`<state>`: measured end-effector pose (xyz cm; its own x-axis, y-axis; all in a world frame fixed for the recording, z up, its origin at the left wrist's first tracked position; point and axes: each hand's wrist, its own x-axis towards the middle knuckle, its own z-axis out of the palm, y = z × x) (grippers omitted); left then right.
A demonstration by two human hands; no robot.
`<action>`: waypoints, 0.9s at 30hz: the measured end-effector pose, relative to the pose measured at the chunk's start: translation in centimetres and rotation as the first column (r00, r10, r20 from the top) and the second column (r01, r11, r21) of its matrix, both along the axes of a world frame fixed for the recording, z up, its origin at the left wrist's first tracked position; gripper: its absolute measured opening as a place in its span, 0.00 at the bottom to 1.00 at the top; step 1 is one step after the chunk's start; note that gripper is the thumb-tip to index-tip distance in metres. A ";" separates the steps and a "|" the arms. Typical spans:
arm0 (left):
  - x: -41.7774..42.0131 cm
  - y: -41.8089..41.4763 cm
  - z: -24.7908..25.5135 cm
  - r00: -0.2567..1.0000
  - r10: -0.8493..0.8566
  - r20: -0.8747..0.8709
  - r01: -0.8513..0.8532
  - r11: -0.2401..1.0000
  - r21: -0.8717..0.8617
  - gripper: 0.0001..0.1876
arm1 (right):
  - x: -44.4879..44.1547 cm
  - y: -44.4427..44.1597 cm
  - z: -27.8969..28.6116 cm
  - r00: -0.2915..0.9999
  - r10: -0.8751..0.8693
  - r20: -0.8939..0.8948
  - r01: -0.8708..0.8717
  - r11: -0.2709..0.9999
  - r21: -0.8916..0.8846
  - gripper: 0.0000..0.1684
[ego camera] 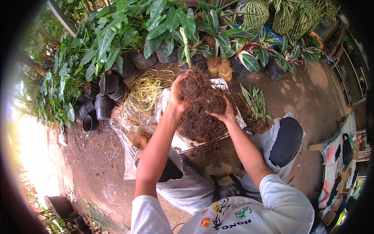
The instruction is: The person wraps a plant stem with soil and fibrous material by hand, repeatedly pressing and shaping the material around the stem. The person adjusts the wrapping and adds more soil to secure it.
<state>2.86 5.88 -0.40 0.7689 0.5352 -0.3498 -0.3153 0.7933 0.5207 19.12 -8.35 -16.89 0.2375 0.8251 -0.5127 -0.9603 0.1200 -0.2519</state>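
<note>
My left hand is curled around a fibrous root ball, from whose far side a single mottled, pale-edged leaf appears to rise. A clump of brown fibre and soil rests in my right hand, close against the root ball. Below both hands lies a heap of dark potting soil mixed with fibres, spread on a white board. Two wrapped root balls bound with yellow string stand just beyond the heap.
Yellow plastic twine lies tangled on clear plastic sheeting to the left. Black plastic pots are stacked beyond it. Potted leafy plants line the far side. A small variegated plant sits on the ground at right.
</note>
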 end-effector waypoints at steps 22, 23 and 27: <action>0.2 -0.4 -0.2 0.999 -0.009 0.037 0.008 1.000 0.012 0.20 | 0.6 -0.3 -3.9 0.906 -0.207 -0.369 0.169 0.977 -0.134 0.37; 0.1 -0.2 -0.6 0.998 -0.021 0.063 0.019 1.000 0.022 0.21 | 0.5 -0.3 -3.9 0.909 -0.194 -0.368 0.158 0.979 -0.127 0.39; -0.1 -0.6 0.1 1.000 0.000 -0.008 0.000 1.000 0.021 0.20 | 0.0 -0.3 -2.2 0.950 -0.111 -0.292 0.067 0.985 -0.156 0.25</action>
